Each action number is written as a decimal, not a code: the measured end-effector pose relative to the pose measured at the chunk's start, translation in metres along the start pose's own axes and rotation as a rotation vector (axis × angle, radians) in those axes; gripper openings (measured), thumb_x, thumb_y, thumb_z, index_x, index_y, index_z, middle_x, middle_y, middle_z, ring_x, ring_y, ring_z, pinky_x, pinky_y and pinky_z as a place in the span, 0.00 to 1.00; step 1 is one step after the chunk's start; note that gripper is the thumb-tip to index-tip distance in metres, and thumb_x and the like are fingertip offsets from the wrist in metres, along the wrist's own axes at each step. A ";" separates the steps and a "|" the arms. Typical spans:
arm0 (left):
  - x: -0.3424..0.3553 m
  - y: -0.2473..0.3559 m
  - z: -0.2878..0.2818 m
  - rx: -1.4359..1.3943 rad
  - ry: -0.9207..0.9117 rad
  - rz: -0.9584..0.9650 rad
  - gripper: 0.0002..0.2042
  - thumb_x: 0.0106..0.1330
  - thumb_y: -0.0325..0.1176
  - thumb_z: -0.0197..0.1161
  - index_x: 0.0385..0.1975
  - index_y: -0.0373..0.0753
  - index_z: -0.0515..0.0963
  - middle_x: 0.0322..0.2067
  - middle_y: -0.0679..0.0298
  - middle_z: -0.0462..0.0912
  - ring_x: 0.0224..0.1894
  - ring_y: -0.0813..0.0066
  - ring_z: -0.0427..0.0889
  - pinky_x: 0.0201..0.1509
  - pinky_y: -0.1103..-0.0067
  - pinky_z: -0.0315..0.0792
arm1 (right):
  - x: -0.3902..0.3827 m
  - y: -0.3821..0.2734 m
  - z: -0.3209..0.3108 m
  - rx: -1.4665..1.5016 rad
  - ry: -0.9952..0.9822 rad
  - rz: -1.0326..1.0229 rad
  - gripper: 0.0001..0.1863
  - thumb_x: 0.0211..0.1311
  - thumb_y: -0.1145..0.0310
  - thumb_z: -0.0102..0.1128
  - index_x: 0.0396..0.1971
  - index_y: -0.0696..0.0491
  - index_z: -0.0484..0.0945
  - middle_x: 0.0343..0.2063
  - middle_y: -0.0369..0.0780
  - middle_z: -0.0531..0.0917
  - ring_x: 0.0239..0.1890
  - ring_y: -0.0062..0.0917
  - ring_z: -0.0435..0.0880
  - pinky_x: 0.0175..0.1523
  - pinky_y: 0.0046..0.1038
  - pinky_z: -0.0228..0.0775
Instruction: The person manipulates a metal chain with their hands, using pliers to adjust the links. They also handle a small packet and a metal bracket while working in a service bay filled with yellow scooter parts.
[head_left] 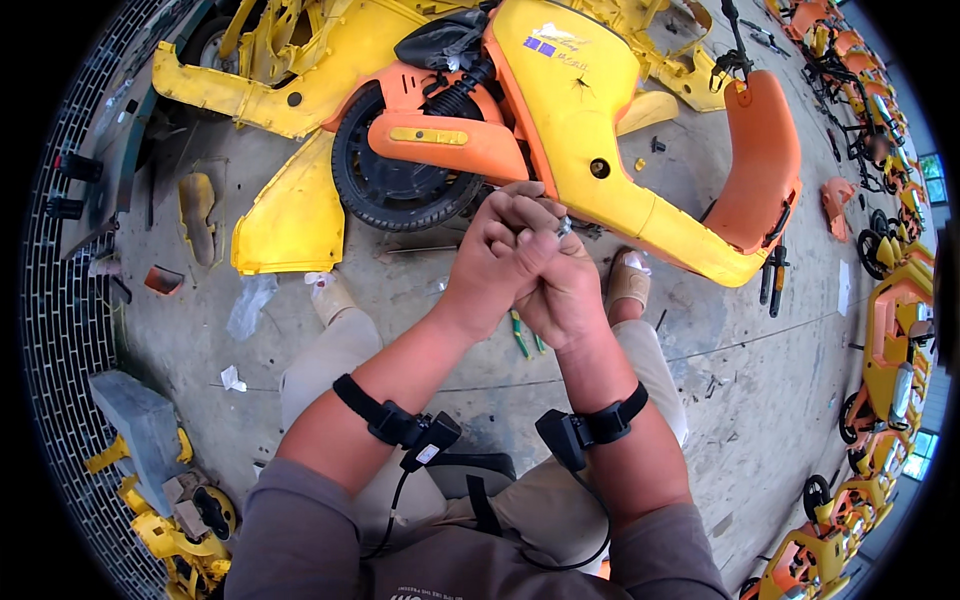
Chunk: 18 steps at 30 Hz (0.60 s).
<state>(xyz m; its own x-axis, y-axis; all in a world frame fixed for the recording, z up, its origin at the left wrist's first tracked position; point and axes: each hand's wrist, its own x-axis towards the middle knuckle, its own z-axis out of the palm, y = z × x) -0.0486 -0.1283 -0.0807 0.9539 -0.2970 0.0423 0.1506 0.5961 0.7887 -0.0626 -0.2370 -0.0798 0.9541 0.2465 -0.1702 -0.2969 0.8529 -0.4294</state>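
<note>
My left hand and my right hand are pressed together in front of me, fingers curled and closed. A small silvery metal piece shows at the fingertips by my right hand; its kind is too small to tell. Whatever my left fingers pinch is hidden. Just beyond the hands lies a yellow and orange scooter body on its side, with a black-tyred wheel and an orange swingarm cover. Beneath my hands, a green-handled tool, partly covered, rests on the floor.
Yellow body panels lie at the far left, near a clear plastic bag. A grey block and yellow parts are at the left. Rows of yellow and orange scooters line the right side. My feet flank the work.
</note>
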 end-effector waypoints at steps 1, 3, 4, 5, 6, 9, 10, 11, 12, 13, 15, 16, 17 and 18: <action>0.000 -0.002 0.001 0.059 -0.009 0.027 0.31 0.66 0.38 0.69 0.65 0.36 0.62 0.59 0.59 0.72 0.58 0.74 0.74 0.64 0.76 0.70 | 0.000 0.001 -0.005 0.005 -0.015 -0.004 0.22 0.71 0.78 0.53 0.63 0.63 0.71 0.59 0.46 0.77 0.52 0.29 0.83 0.57 0.26 0.79; 0.001 -0.007 0.001 0.178 -0.031 0.076 0.29 0.66 0.34 0.70 0.63 0.35 0.64 0.57 0.60 0.73 0.55 0.77 0.75 0.62 0.78 0.71 | 0.000 -0.002 -0.012 -0.008 -0.031 0.008 0.22 0.70 0.80 0.52 0.64 0.63 0.70 0.61 0.47 0.75 0.53 0.30 0.82 0.57 0.26 0.79; 0.001 -0.011 0.001 0.182 -0.032 0.072 0.29 0.65 0.33 0.70 0.62 0.35 0.64 0.57 0.61 0.74 0.55 0.78 0.75 0.62 0.78 0.71 | 0.000 -0.003 -0.015 -0.015 -0.039 0.014 0.23 0.70 0.81 0.51 0.64 0.63 0.70 0.62 0.47 0.75 0.54 0.31 0.82 0.57 0.25 0.79; 0.001 -0.014 0.002 0.189 -0.032 0.067 0.29 0.64 0.31 0.71 0.62 0.35 0.65 0.56 0.61 0.74 0.55 0.78 0.75 0.61 0.78 0.71 | -0.001 -0.004 -0.013 -0.019 -0.028 0.009 0.23 0.70 0.81 0.51 0.64 0.62 0.70 0.64 0.47 0.73 0.53 0.29 0.82 0.56 0.24 0.79; 0.001 -0.017 0.002 0.140 -0.022 0.033 0.29 0.63 0.30 0.72 0.61 0.35 0.65 0.56 0.61 0.74 0.56 0.78 0.75 0.62 0.78 0.71 | -0.002 -0.006 -0.008 -0.022 -0.017 0.005 0.24 0.69 0.81 0.51 0.64 0.61 0.69 0.65 0.47 0.72 0.52 0.27 0.81 0.55 0.23 0.79; -0.004 -0.009 0.012 0.202 -0.023 0.035 0.32 0.59 0.30 0.74 0.61 0.36 0.65 0.56 0.61 0.74 0.58 0.76 0.74 0.64 0.76 0.69 | -0.005 -0.015 -0.007 0.017 -0.034 0.034 0.24 0.68 0.83 0.51 0.64 0.62 0.70 0.65 0.48 0.72 0.52 0.29 0.83 0.54 0.24 0.80; -0.004 -0.006 0.014 0.215 -0.035 0.028 0.33 0.58 0.30 0.75 0.62 0.36 0.65 0.56 0.61 0.73 0.58 0.75 0.74 0.64 0.75 0.69 | -0.006 -0.019 -0.008 0.039 -0.049 0.051 0.24 0.67 0.84 0.51 0.64 0.63 0.70 0.65 0.49 0.72 0.51 0.31 0.84 0.55 0.26 0.81; -0.005 -0.003 0.015 0.227 -0.048 0.022 0.34 0.57 0.30 0.75 0.63 0.35 0.64 0.56 0.61 0.73 0.59 0.74 0.73 0.65 0.74 0.69 | -0.008 -0.021 -0.006 0.028 -0.057 0.063 0.25 0.67 0.84 0.52 0.64 0.63 0.70 0.65 0.50 0.72 0.51 0.31 0.84 0.55 0.26 0.81; -0.004 -0.002 0.013 0.197 -0.066 -0.011 0.36 0.56 0.31 0.76 0.63 0.35 0.64 0.57 0.61 0.73 0.60 0.73 0.73 0.65 0.74 0.68 | -0.010 -0.024 -0.004 0.017 -0.066 0.074 0.25 0.67 0.83 0.52 0.64 0.63 0.70 0.65 0.50 0.73 0.52 0.32 0.84 0.55 0.26 0.81; -0.003 0.000 0.012 0.168 -0.085 -0.043 0.37 0.55 0.31 0.77 0.64 0.35 0.63 0.57 0.61 0.73 0.60 0.73 0.73 0.66 0.73 0.68 | -0.012 -0.027 -0.003 0.006 -0.074 0.086 0.25 0.67 0.83 0.53 0.64 0.63 0.70 0.64 0.51 0.73 0.52 0.32 0.84 0.55 0.26 0.81; -0.002 0.003 0.008 0.235 -0.193 -0.008 0.40 0.54 0.30 0.77 0.66 0.36 0.61 0.57 0.62 0.73 0.61 0.73 0.72 0.67 0.73 0.67 | -0.012 -0.028 -0.010 -0.012 -0.136 0.116 0.26 0.66 0.82 0.54 0.65 0.61 0.69 0.64 0.50 0.73 0.51 0.29 0.83 0.53 0.23 0.81; -0.003 0.005 0.005 0.269 -0.246 0.009 0.41 0.54 0.30 0.77 0.67 0.36 0.60 0.57 0.62 0.73 0.61 0.73 0.72 0.67 0.73 0.67 | -0.012 -0.028 -0.013 -0.022 -0.168 0.131 0.27 0.66 0.82 0.54 0.65 0.60 0.69 0.63 0.50 0.73 0.51 0.27 0.82 0.53 0.22 0.81; -0.003 0.009 0.004 0.325 -0.267 0.007 0.41 0.54 0.28 0.76 0.68 0.36 0.60 0.57 0.62 0.73 0.61 0.74 0.72 0.66 0.73 0.68 | -0.013 -0.029 -0.016 0.004 -0.181 0.137 0.27 0.65 0.82 0.55 0.65 0.62 0.69 0.62 0.52 0.74 0.52 0.30 0.83 0.55 0.24 0.80; -0.003 0.014 0.003 0.381 -0.288 0.004 0.41 0.54 0.27 0.75 0.68 0.37 0.60 0.57 0.62 0.73 0.60 0.75 0.73 0.65 0.74 0.69 | -0.013 -0.030 -0.017 0.031 -0.195 0.144 0.26 0.64 0.82 0.55 0.64 0.64 0.69 0.61 0.54 0.75 0.53 0.33 0.83 0.56 0.26 0.80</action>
<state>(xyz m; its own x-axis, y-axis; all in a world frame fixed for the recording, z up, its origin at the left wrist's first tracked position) -0.0503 -0.1210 -0.0681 0.8356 -0.5218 0.1720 -0.0106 0.2977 0.9546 -0.0668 -0.2738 -0.0801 0.8923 0.4484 -0.0519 -0.4321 0.8153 -0.3853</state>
